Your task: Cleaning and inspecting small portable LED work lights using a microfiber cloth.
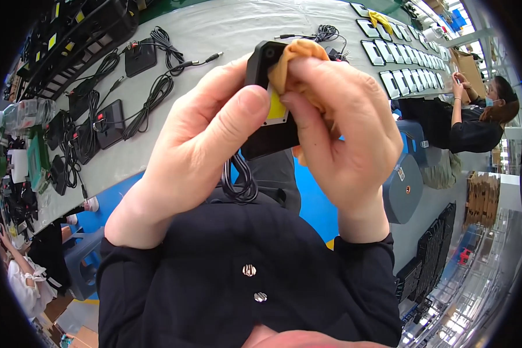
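Note:
My left hand [206, 130] grips a flat black rectangular device [267, 145] by its left side, the thumb lying over its front edge. A yellow panel [277, 110] with a pale border shows on the face of the device, partly covered by my fingers and a cloth. In my right hand [351, 124] is that orange-yellow cloth [298, 55], bunched between thumb and fingers and touching the upper right of the device. A looped black cable [240, 182] hangs below the device, in front of my dark clothing.
Several black devices [110, 123] with coiled cables [156, 95] lie on the white-covered table [226, 26]. A black crate [98, 35] stands at the far left. Rows of white-and-black frames [397, 53] lie at the far right, near a seated person [475, 119]. Blue-grey chairs [403, 185] stand nearby.

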`<state>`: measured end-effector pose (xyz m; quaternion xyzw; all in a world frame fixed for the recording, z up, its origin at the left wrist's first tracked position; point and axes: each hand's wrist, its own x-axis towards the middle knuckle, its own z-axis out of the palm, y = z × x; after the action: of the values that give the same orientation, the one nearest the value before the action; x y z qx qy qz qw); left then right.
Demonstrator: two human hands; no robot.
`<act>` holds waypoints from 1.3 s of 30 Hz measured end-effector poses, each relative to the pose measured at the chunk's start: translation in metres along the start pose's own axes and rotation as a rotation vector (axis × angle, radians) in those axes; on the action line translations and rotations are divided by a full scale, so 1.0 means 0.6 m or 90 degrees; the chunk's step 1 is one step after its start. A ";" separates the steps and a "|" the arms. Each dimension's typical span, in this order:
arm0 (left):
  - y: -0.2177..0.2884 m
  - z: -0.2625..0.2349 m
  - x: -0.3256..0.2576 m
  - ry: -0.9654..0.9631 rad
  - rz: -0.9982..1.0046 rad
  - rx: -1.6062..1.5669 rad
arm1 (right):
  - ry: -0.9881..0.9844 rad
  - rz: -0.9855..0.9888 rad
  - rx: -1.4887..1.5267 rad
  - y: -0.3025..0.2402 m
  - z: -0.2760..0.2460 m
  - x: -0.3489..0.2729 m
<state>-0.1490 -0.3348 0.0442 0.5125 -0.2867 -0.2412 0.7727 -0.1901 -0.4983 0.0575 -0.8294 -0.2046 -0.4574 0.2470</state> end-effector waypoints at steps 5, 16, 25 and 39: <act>-0.007 -0.012 -0.018 0.025 -0.019 -0.045 | -0.126 0.060 0.084 -0.034 -0.012 -0.024; -0.032 -0.013 -0.025 0.090 0.005 -0.083 | -0.037 0.054 0.043 -0.019 0.018 -0.042; -0.004 -0.021 -0.028 0.039 -0.086 -0.069 | 0.113 0.070 -0.017 -0.006 0.001 -0.019; -0.038 -0.033 -0.027 0.059 0.024 -0.147 | -0.176 0.155 0.036 -0.047 0.012 -0.037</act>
<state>-0.1486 -0.3192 0.0134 0.4252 -0.2302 -0.2340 0.8435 -0.2121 -0.4743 0.0415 -0.8958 -0.1478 -0.2999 0.2930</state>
